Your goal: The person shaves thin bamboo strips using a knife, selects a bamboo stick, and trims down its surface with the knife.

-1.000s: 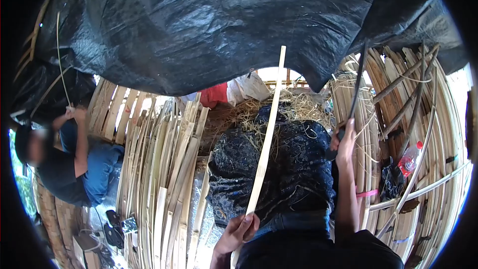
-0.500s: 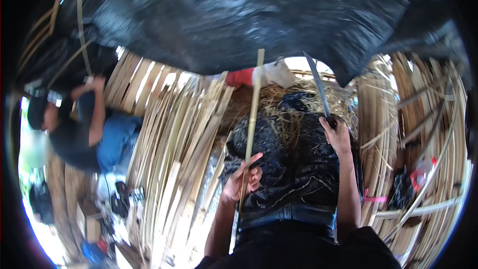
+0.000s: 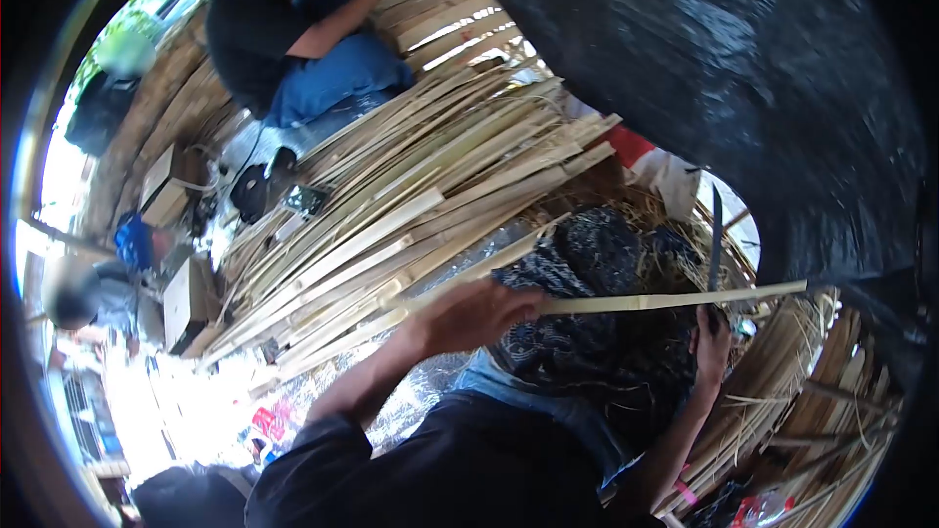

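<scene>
My left hand (image 3: 479,315) is closed round one end of a pale bamboo strip (image 3: 675,301), which points out to the right. In my right hand (image 3: 712,344) is the handle of a long knife (image 3: 717,235), its dark blade upright. The strip crosses the knife near the base of the blade, just above my right fist. Below both hands, a dark patterned cloth (image 3: 567,279) covers my lap, with thin shavings scattered about it.
A large stack of split bamboo strips (image 3: 421,205) lies to my left. Beyond it sits another person (image 3: 264,39) in a dark shirt. Cardboard boxes (image 3: 186,303) stand at far left. A black tarp (image 3: 714,59) hangs ahead; more bamboo (image 3: 773,372) lies right.
My view has swung to the left and tilted. The bamboo strip has gone from upright to nearly level, bringing its far part across the knife. Both hands keep their holds.
</scene>
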Motion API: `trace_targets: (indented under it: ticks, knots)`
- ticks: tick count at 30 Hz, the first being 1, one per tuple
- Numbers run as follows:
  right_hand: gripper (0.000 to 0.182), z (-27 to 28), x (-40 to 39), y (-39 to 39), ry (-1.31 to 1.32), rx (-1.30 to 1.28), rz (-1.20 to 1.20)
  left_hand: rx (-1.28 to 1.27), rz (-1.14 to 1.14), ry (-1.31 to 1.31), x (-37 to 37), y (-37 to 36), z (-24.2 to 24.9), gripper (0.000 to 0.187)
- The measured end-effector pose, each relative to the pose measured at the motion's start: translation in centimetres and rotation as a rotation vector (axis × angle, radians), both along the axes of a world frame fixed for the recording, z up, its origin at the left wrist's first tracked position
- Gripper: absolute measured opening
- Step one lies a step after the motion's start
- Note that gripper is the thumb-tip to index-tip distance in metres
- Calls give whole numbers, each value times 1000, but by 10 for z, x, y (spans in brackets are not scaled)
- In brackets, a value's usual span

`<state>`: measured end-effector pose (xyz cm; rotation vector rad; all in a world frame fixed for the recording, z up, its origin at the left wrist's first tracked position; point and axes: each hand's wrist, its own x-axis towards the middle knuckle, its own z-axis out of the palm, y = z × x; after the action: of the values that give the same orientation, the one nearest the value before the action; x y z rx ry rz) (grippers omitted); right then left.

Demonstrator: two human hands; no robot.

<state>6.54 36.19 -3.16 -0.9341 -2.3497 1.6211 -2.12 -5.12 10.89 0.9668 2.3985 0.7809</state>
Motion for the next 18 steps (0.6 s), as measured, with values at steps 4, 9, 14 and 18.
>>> trace_targets:
  ticks: [4,9,14,18]
  knots:
    - [42,-1,-4,-4,-52,65,32,-101,258,341,-39,-56,23,21]
    - [42,14,-10,-22,-154,147,28,-211,538,588,-68,-112,13,15]
    - [44,9,-9,-17,-207,185,88,-196,709,987,-72,-150,20,30]
    - [45,8,-13,-18,-274,154,93,-248,805,906,-75,-197,-15,37]
